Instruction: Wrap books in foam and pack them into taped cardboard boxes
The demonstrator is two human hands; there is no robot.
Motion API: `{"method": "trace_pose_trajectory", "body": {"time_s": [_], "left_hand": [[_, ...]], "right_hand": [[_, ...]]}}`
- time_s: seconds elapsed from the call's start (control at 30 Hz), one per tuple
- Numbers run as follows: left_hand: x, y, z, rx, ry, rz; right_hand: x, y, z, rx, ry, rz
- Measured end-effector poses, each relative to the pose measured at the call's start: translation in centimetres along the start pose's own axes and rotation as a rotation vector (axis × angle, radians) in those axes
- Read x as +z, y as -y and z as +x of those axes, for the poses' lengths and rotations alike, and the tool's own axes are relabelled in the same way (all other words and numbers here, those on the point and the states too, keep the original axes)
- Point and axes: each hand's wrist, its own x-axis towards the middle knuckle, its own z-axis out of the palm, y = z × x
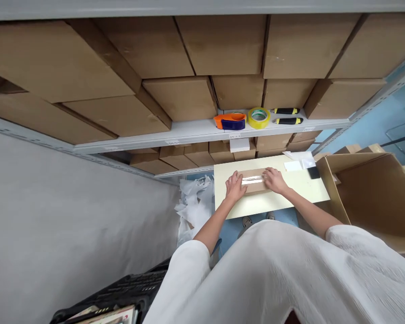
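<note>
A small brown cardboard box point(254, 186) lies on the cream tabletop point(297, 191), a strip of shiny clear tape point(252, 179) running along its top. At the box's left end, my left hand point(235, 186) holds it, thumb toward me and fingers bent over the top. My right hand point(275, 180) grips the right end, its curled fingers at the end of the tape strip. What lies under the right fingertips is hidden.
An orange and blue tape dispenser point(230, 121), yellow tape roll point(258, 117) and two cutters point(288, 120) lie on the shelf edge. Boxes fill the shelves. A large open carton point(374, 193) stands right; crumpled white wrapping point(195, 202) lies left; a black crate point(121, 292) sits lower left.
</note>
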Motion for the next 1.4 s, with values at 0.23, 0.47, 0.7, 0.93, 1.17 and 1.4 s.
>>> {"method": "trace_pose_trajectory", "body": {"time_s": [0.23, 0.47, 0.7, 0.93, 1.17, 1.4], "left_hand": [[1.0, -6.3, 2.6, 0.129, 0.071, -0.008], [3.6, -13.6, 4.4, 0.342, 0.143, -0.015], [6.7, -18.5, 6.5, 0.430, 0.203, -0.012], [10.6, -21.1, 9.4, 0.345, 0.302, -0.037], [12.6, -21.6, 9.9, 0.254, 0.369, -0.044], [13.7, -21.8, 11.6, 0.185, 0.405, -0.079]], "right_hand": [[-0.4, -7.6, -4.7, 0.246, -0.041, 0.071], [-1.2, -14.7, -6.6, 0.431, 0.057, 0.049], [-3.6, -21.7, -5.8, 0.543, 0.193, -0.034], [-4.9, -27.2, -0.7, 0.506, 0.294, -0.105], [-3.3, -29.6, 4.1, 0.365, 0.386, -0.210], [-1.8, -31.4, 6.6, 0.406, 0.377, -0.173]]}}
